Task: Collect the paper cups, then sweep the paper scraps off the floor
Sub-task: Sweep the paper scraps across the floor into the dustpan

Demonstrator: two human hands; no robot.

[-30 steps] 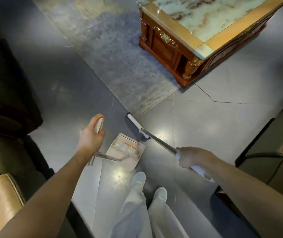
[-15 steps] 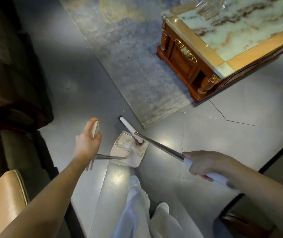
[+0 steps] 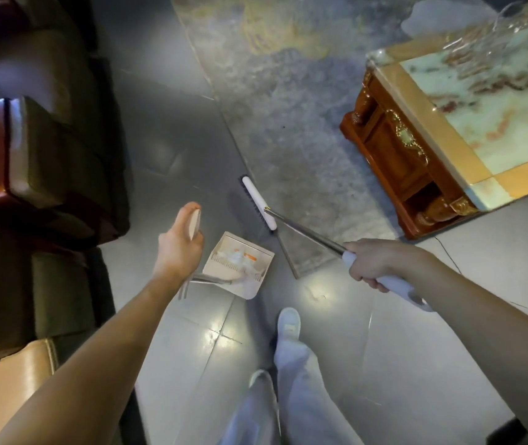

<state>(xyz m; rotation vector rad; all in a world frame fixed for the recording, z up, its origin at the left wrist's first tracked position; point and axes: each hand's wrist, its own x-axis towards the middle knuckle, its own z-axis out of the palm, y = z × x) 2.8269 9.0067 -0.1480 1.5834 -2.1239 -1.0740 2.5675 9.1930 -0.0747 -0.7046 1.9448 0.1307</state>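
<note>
Broom head (image 3: 259,203) out of dustpan (image 3: 244,239), now just beyond it, scraps (image 3: 237,255) inside; my R hand (image 3: 375,261) clamps broom, L hand (image 3: 179,245) pan handle (image 3: 194,223), so sweep prob. nearly done.

Glossy tile, plastic, metal.
The floor (image 3: 448,300) tiles shine smooth; the broom (image 3: 258,203) has a metal shaft and white plastic head; dustpan (image 3: 258,274) matt beige plastic; rug (image 3: 288,123) looks rough; bench (image 3: 391,149) varnished wood, polished stone top.

The left arm reaches in from 7 o'clock toward centre, the left hand (image 3: 179,245) curled round the dustpan handle (image 3: 194,223). The right arm enters from 4 o'clock, the right hand (image 3: 375,258) gripping the broom handle (image 3: 394,285), knuckles up.
</note>
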